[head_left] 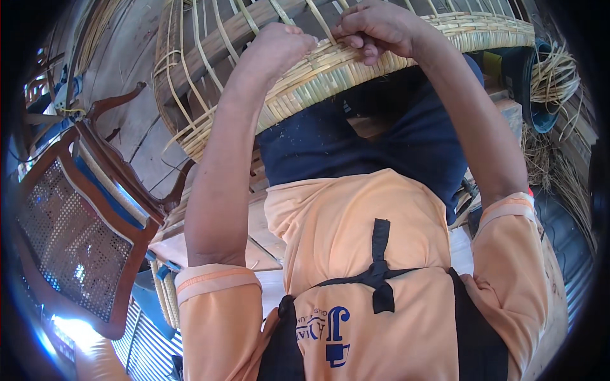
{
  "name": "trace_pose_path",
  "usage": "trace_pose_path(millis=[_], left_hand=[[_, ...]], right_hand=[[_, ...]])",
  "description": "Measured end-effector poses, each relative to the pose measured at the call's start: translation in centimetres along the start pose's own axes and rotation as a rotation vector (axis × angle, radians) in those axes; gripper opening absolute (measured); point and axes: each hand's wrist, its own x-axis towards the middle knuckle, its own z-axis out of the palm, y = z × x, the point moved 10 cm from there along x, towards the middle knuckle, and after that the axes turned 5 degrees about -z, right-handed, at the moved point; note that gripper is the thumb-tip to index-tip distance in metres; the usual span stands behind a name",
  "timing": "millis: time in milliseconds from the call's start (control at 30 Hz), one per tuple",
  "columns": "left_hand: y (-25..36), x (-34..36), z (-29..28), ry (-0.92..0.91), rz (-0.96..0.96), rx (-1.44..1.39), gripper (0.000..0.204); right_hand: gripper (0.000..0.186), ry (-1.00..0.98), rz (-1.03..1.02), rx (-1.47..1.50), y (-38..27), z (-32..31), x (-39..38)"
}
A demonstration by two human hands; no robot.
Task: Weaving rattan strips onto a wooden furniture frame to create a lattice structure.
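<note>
Across my lap lies a large wicker piece (340,73), a curved band of woven pale rattan with upright stakes (206,57) running up from it. My left hand (277,51) is closed at the band's upper edge, its knuckles up, and whatever its fingertips grip is hidden. Just to the right, my right hand (380,30) is bent over the same edge with its thumb and fingers pinched together beside a rattan stake (321,20). The fingers seem to press on a rattan strand there, though its end is not visible. Both hands are close together but apart.
At left stands a brown wooden chair with a cane-mesh panel (73,235). A bundle of loose rattan strips (554,75) sits in a dark container (545,117) at the right. Plank flooring (136,117) shows beyond the chair, and more dry fibres (569,184) lie at right.
</note>
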Motion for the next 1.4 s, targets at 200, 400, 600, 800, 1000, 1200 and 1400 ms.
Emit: trace_pose_path(millis=[200, 400, 600, 800, 1000, 1200, 1400], left_hand=[[-0.3, -0.7, -0.3, 0.039, -0.004, 0.146, 0.025], [1.5, -3.8, -0.4, 0.299, 0.123, 0.258, 0.029], [2.4, -4.5, 0.0, 0.331, 0.292, 0.276, 0.027], [2.4, -5.0, 0.2, 0.345, 0.313, 0.386, 0.027], [2.5, -5.1, 0.3, 0.351, 0.355, 0.381, 0.024], [2.6, -5.4, 0.5, 0.363, 0.370, 0.354, 0.025], [2.3, -5.2, 0.3, 0.367, 0.353, 0.350, 0.024]], right_hand=[[0.021, 0.160, 0.527, -0.278, 1.9, -0.5, -1.5], [0.021, 0.267, -0.064, -1.046, -1.5, 1.4, -1.9], [0.032, 0.229, 0.262, -1.247, -0.5, 3.6, -3.5], [0.032, 0.574, -0.016, -0.960, -1.8, 1.1, -6.6], [0.031, 0.591, -0.061, -0.784, -1.5, 0.0, -6.8], [0.026, 0.398, 0.106, -1.085, -1.0, 1.1, -4.0], [0.024, 0.296, 0.079, -1.025, -0.8, 0.2, -2.8]])
